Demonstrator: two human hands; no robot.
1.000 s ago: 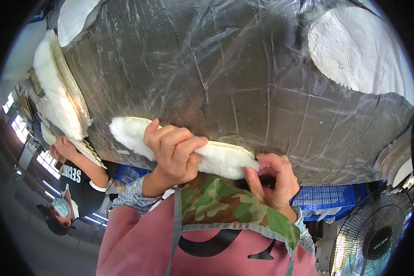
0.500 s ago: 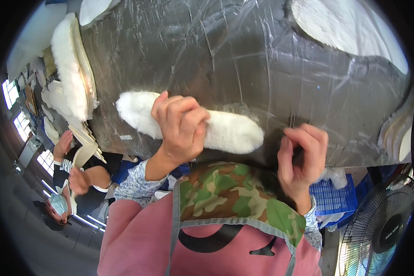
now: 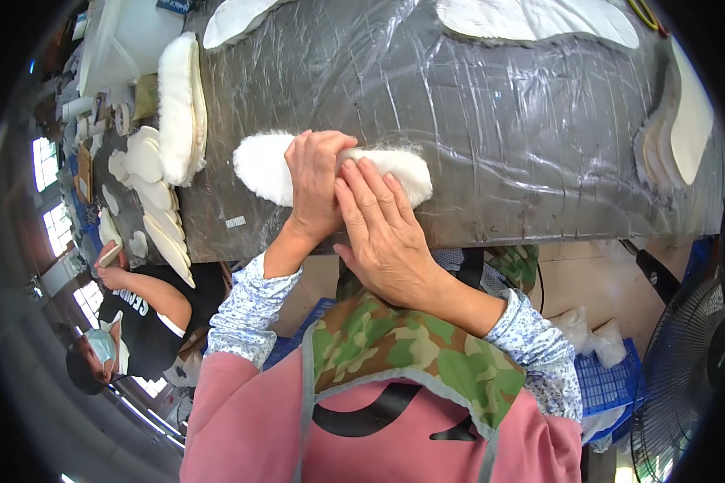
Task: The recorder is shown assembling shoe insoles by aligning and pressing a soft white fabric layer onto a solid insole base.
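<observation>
A fluffy white insole [image 3: 264, 169] lies lengthwise on the plastic-covered table near its front edge. My left hand [image 3: 314, 181] grips it around the middle, the fingers bent over its far edge. Laid flat over the right half is my right hand [image 3: 385, 229], its fingers straight and touching the fur beside the left hand. Both hands cover the insole's middle; its two rounded ends show.
A stack of fluffy insoles [image 3: 181, 113] stands at the left, with pale insole pieces [image 3: 165, 221] beside it. White pelts [image 3: 540, 20] lie at the far edge; more insoles [image 3: 685, 121] are at right. A masked co-worker [image 3: 149, 314] sits left. A fan [image 3: 685, 370] and blue basket [image 3: 608, 382] stand lower right.
My right hand has moved left from beside the insole and now rests flat on it. My left hand stays on the insole's middle. The view has shifted.
</observation>
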